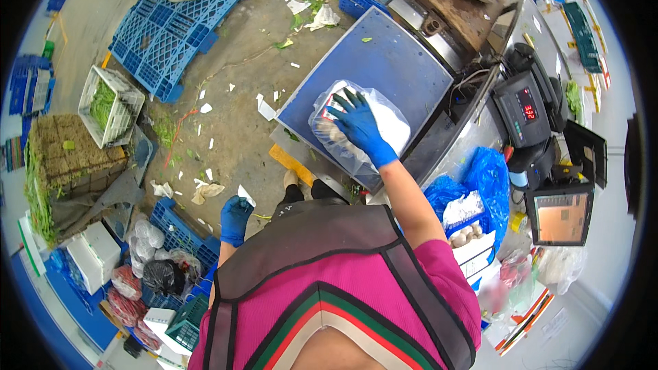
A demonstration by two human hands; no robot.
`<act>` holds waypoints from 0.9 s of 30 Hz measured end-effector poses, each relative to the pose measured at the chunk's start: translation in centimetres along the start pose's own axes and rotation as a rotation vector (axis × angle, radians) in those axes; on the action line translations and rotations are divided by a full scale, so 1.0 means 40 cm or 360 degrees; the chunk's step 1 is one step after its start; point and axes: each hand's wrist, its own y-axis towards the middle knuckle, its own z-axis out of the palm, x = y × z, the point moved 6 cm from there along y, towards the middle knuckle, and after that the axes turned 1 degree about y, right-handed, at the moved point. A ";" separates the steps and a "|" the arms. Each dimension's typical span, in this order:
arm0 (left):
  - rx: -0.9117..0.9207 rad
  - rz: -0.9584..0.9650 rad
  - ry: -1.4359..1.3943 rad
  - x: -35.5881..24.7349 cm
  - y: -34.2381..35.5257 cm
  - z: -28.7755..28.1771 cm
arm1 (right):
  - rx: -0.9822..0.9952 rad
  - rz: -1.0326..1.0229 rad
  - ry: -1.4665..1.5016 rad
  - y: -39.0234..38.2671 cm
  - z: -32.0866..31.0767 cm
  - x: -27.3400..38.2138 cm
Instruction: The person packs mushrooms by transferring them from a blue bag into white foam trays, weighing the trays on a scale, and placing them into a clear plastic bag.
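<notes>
My right hand (361, 125), in a blue glove, lies with its fingers spread on a clear plastic bag (395, 128) with white contents. A label with red and white print (334, 105) sits on the bag beside my fingers. The bag rests on the blue platform (391, 41) of a scale. Low on the left, my left hand (235, 222), also gloved in blue, is closed on a small white slip of paper (247, 196), held away from the platform.
Right of the platform stand a scale display (523, 109) with red digits and a screen (562, 216). Nearby are a blue bag (488, 171) and a box of mushrooms (466, 234). Paper scraps litter the floor (240, 89). Leftward are a blue pallet (175, 31) and a white crate of greens (110, 106).
</notes>
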 end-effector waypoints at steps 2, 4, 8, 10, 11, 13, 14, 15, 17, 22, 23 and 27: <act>0.0084 -0.0011 0.0072 -0.016 0.012 0.019 | 0.0243 -0.0083 0.0081 -0.012 0.069 -0.048; 0.0221 0.0030 0.0118 -0.060 0.028 0.028 | 0.0083 0.0113 0.0543 0.004 0.077 -0.122; 0.0139 0.0002 0.0260 -0.116 0.060 -0.052 | 0.0019 0.0056 -0.0126 0.025 -0.047 -0.145; -0.0029 0.0031 0.0253 -0.155 0.088 -0.130 | 0.0563 0.0175 -0.0481 0.011 -0.035 -0.179; -0.0230 0.0058 0.0235 -0.170 0.099 -0.187 | 0.0573 0.0176 -0.0494 0.013 -0.049 -0.184; -0.0155 0.0054 0.0221 -0.208 0.155 -0.271 | 0.0864 0.0179 -0.0654 -0.002 -0.044 -0.191; -0.0207 0.0002 0.0170 -0.222 0.176 -0.318 | 0.0894 0.0185 -0.0656 -0.024 -0.037 -0.197; -0.0259 -0.0050 0.0120 -0.235 0.197 -0.364 | 0.0918 0.0301 -0.0590 -0.055 -0.030 -0.210; -0.0154 -0.0099 0.0035 -0.262 0.248 -0.465 | 0.0922 0.0452 -0.0502 -0.069 -0.029 -0.202; 0.0084 0.0047 0.0140 -0.378 0.351 -0.568 | 0.0159 0.1821 0.1044 -0.067 -0.028 -0.123; -0.0132 -0.0041 0.0019 -0.396 0.378 -0.602 | 0.0146 0.1942 0.0982 -0.062 -0.035 -0.126; -0.0609 0.0041 -0.0072 -0.654 0.421 -0.497 | -0.0063 0.1838 0.1119 0.252 -0.045 -0.017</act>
